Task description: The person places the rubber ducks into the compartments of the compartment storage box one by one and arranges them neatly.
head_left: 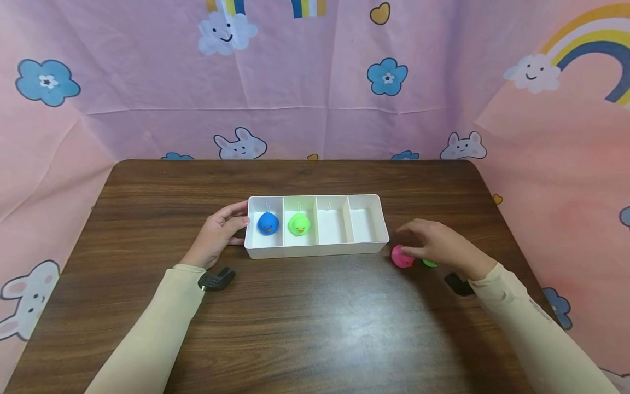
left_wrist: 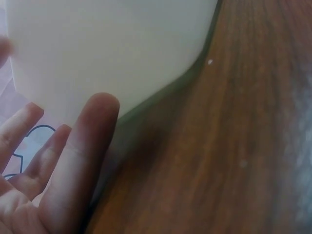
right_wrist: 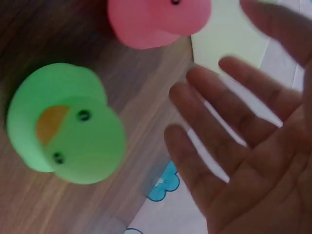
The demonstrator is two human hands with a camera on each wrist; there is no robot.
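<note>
A white divided tray (head_left: 315,250) lies on the table, with a blue duck (head_left: 268,224) in its leftmost compartment and a light green duck (head_left: 299,224) in the one beside it. My left hand (head_left: 216,234) rests against the tray's left end; in the left wrist view the thumb (left_wrist: 92,131) lies on the white wall, the other fingers loosely spread. Right of the tray, my right hand (head_left: 440,245) hovers with fingers extended and nothing held. Its thumb overlaps a pink duck (head_left: 401,257) in the head view. Below the palm, a green duck (right_wrist: 87,131) is mostly hidden from the head.
The brown wooden table (head_left: 305,328) reaches back to a pink and purple patterned cloth (head_left: 305,82) hanging behind and at the sides. Two bare compartments make up the right half of the tray. A dark wrist device (head_left: 216,279) sits at the left cuff.
</note>
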